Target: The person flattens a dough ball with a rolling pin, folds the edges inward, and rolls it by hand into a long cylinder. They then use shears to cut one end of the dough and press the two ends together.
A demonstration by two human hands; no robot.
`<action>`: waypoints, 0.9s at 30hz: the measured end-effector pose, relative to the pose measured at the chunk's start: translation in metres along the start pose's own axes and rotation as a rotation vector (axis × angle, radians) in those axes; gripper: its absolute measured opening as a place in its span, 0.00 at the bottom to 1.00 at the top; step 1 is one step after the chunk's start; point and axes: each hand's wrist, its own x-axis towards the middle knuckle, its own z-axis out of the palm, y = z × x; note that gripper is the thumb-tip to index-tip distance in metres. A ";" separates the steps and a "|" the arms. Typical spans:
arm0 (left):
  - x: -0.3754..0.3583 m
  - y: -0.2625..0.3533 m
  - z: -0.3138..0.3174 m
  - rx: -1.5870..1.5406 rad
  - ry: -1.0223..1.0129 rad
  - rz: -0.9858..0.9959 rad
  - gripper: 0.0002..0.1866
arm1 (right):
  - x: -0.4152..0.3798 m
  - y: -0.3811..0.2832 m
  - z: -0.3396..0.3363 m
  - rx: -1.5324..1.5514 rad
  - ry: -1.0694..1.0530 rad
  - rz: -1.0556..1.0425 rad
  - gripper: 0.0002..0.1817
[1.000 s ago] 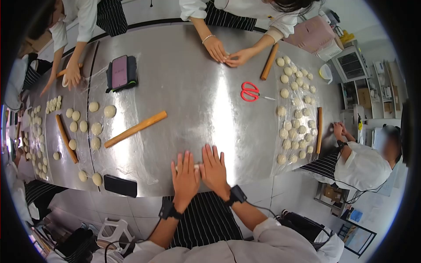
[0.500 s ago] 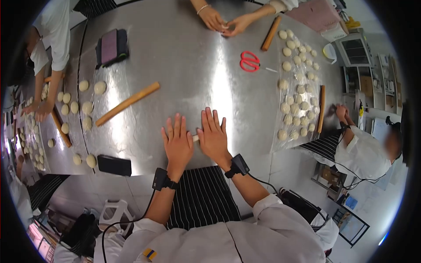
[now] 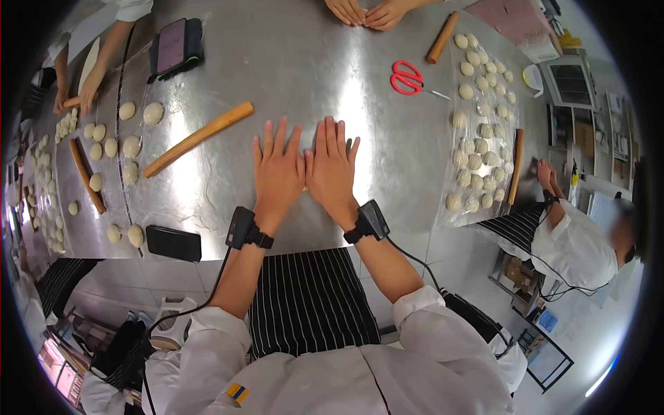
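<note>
My left hand (image 3: pixel 278 173) and my right hand (image 3: pixel 332 169) lie flat side by side, palms down on the steel table (image 3: pixel 290 83), fingers stretched forward. Both are open, and their inner edges nearly touch. A small pale bit of dough (image 3: pixel 305 188) shows in the gap at the base of the thumbs; the rest of it is hidden under the palms. To the left of my left hand lies a wooden rolling pin (image 3: pixel 199 140), set at a slant. Red-handled scissors (image 3: pixel 408 79) rest farther off, ahead and right of my right hand.
Several dough balls lie at the left (image 3: pixel 131 146) and under plastic film at the right (image 3: pixel 475 162). A dark phone (image 3: pixel 173 243) is near the front edge; another phone in a case (image 3: pixel 172 47) sits farther back. Other people's hands (image 3: pixel 366 12) work across the table.
Both my hands have slid forward, away from my body, and drawn closer together. The dough between them is now mostly covered. At far left, another person's hands have moved onto a rolling pin.
</note>
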 end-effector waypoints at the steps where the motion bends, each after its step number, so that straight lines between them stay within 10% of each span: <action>1: 0.003 -0.002 0.001 -0.016 0.002 0.008 0.29 | 0.002 0.000 0.000 0.004 0.000 -0.001 0.37; 9: -0.116 0.026 -0.001 -0.002 -0.099 -0.061 0.31 | -0.108 -0.008 -0.016 0.047 -0.196 -0.088 0.36; 16: -0.001 -0.004 0.001 -0.006 0.004 -0.002 0.30 | 0.001 0.002 -0.006 0.066 -0.053 -0.031 0.36; 24: -0.128 0.027 -0.002 -0.005 -0.091 -0.084 0.29 | -0.116 0.009 -0.014 0.048 -0.232 0.008 0.38; 27: -0.068 0.013 0.003 -0.023 -0.041 -0.046 0.29 | -0.064 0.008 -0.009 0.029 -0.112 0.054 0.39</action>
